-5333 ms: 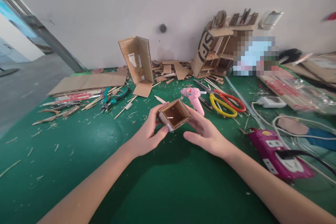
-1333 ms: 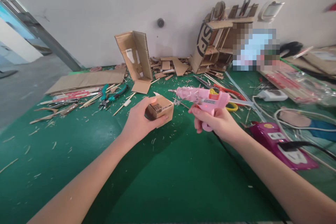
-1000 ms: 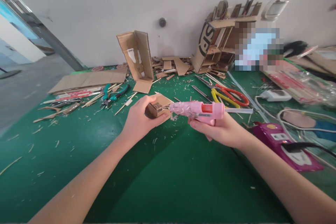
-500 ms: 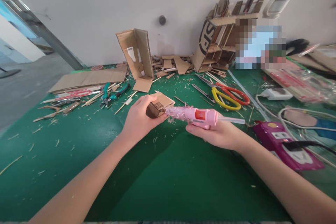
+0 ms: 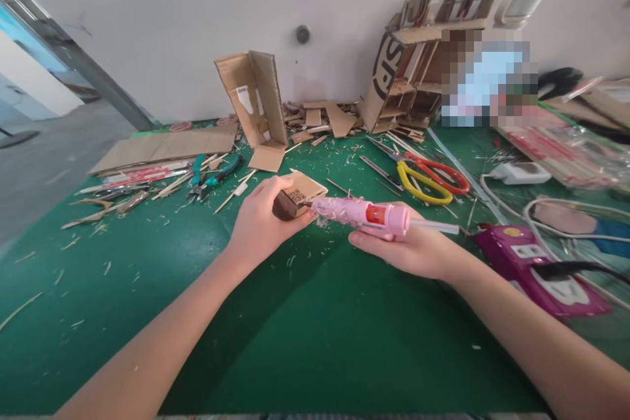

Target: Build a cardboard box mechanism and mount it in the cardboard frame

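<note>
One small cardboard box [image 5: 310,185] is mid-scene, clasped by the left hand [image 5: 260,215], while the right hand [image 5: 413,249] wraps the pink glue gun [image 5: 339,210]. Seconds ago the gun lay near the scissors [image 5: 402,159] on the tabletop [image 5: 315,341]; now its nozzle meets the box's near edge, seemingly for gluing. The box's dark left end hides any contents; far right, the cardboard shelf's [image 5: 380,82] compartments are too dim to read.

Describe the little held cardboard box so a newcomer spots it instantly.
Over the green tabletop, find the person's left hand. It holds the small cardboard box by the pink glue gun. A printed QR code sets it apart from the tall cardboard piece behind.
</note>
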